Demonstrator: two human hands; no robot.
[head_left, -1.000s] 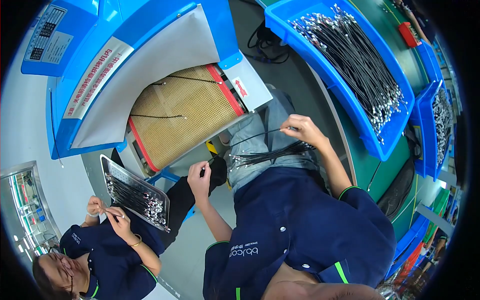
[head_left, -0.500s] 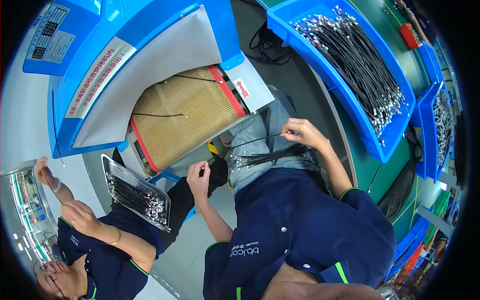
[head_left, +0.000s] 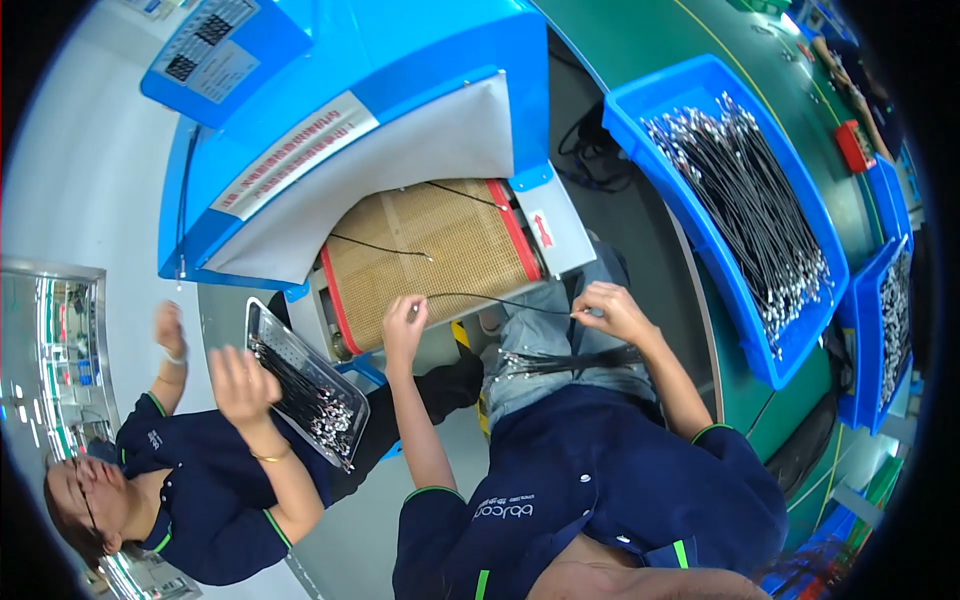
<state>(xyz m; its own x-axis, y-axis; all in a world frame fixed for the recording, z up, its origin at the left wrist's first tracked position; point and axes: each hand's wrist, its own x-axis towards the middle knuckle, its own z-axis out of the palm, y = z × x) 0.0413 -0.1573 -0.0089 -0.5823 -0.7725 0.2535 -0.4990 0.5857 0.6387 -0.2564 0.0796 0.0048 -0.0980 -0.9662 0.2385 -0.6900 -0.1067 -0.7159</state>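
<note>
A thin black cable (head_left: 475,295) with small end connectors bows slightly between my two hands. My left hand (head_left: 404,320) pinches one end, just off the near edge of the tan mesh conveyor belt (head_left: 385,290). My right hand (head_left: 606,310) pinches the other end, above my right thigh. Below the cable, a loose bundle of similar black cables (head_left: 570,362) rests across my lap. On the belt lie a separate black cable (head_left: 380,245) at the left and another cable (head_left: 465,193) farther back, near the red right edge strip.
The blue machine (head_left: 420,60) arches over the belt. At left, a co-worker (head_left: 230,460) has a clear tray (head_left: 358,440) of cables on the lap. On the green table (head_left: 640,30) at right, a large blue bin (head_left: 700,235) holds many cables. A smaller blue bin (head_left: 860,320) stands beyond it.
My left hand has risen toward the belt, and the cable's slant has reversed. The co-worker's hands, close together on a cable before, are now apart. The whole view has shifted.
</note>
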